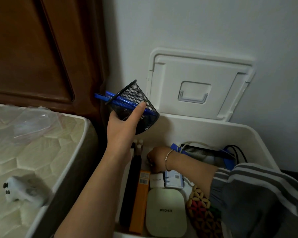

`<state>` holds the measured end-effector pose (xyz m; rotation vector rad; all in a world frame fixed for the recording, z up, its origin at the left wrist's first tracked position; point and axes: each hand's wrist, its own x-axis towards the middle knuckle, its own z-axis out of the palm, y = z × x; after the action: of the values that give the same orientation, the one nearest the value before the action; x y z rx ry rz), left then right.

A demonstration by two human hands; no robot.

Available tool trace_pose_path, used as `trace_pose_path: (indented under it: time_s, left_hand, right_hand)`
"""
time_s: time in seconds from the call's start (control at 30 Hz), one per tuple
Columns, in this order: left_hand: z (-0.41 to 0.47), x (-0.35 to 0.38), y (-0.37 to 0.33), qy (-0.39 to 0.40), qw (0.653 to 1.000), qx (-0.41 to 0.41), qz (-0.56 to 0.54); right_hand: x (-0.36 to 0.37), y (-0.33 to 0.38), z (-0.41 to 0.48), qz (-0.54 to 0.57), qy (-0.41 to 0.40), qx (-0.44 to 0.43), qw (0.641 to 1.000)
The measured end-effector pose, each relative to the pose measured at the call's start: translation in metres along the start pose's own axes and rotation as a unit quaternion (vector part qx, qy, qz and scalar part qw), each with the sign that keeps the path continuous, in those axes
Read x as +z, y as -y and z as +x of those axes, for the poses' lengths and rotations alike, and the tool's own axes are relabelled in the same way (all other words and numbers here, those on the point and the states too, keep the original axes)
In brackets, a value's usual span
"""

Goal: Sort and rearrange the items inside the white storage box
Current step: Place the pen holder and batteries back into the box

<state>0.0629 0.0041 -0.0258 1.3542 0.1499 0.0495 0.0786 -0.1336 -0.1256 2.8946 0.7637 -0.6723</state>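
My left hand (123,125) holds a black mesh pen cup (133,107) tilted above the left back corner of the white storage box (258,140); blue pens (101,96) stick out of its mouth. My right hand (157,159), with a thin bracelet on the wrist, reaches down into the box among small items; its fingers are hidden, so I cannot tell what they hold. Inside lie an orange carton (140,201), a long black item (132,189), a rounded white case (165,212), small white packets (173,180) and a beaded mat (201,210).
The box's lid (199,83) leans open against the white wall. A black comb (196,150), a blue object and cables sit at the back right of the box. A mattress (24,152) with a white controller (19,189) is at left, before a brown headboard (33,48).
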Motion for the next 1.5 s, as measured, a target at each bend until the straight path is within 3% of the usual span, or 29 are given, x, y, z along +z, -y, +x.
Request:
trace_pose_path:
  time_s: [0.13, 0.3, 0.4, 0.53, 0.63, 0.73, 0.87, 1.03, 1.37, 1.5]
  left_hand:
    - [0.004, -0.001, 0.001, -0.002, 1.000, -0.009, -0.018]
    - [0.002, 0.000, 0.004, 0.000, 1.000, 0.009, 0.010]
    - [-0.002, 0.003, 0.007, 0.017, 0.997, 0.046, 0.065]
    - [-0.008, 0.010, 0.020, 0.071, 0.984, 0.047, 0.160]
    - [-0.011, 0.016, 0.038, 0.093, 0.966, 0.035, 0.240]
    - [-0.012, 0.018, 0.054, 0.114, 0.943, 0.025, 0.312]
    - [-0.014, 0.018, 0.070, 0.130, 0.927, 0.009, 0.351]
    - [-0.023, 0.022, 0.078, 0.111, 0.898, 0.057, 0.423]
    - [-0.028, 0.032, 0.089, 0.131, 0.834, 0.142, 0.516]
    - [-0.022, 0.034, 0.089, 0.135, 0.820, 0.135, 0.540]
  right_hand:
    - [-0.009, -0.003, -0.012, 0.040, -0.050, 0.025, 0.998]
    - [-0.033, -0.021, -0.060, 0.180, -0.128, 0.101, 0.970]
    - [-0.039, -0.040, -0.095, 0.322, -0.217, 0.164, 0.907]
    - [-0.042, -0.062, -0.128, 0.505, -0.327, 0.186, 0.777]
    - [-0.046, -0.072, -0.134, 0.540, -0.401, 0.186, 0.716]
    - [-0.047, -0.079, -0.134, 0.538, -0.462, 0.189, 0.680]
    - [-0.046, -0.084, -0.134, 0.524, -0.499, 0.176, 0.667]
    - [-0.039, -0.088, -0.131, 0.471, -0.499, 0.172, 0.707]
    - [-0.039, -0.093, -0.133, 0.432, -0.525, 0.174, 0.712]
    - [-0.038, -0.093, -0.132, 0.426, -0.523, 0.167, 0.720]
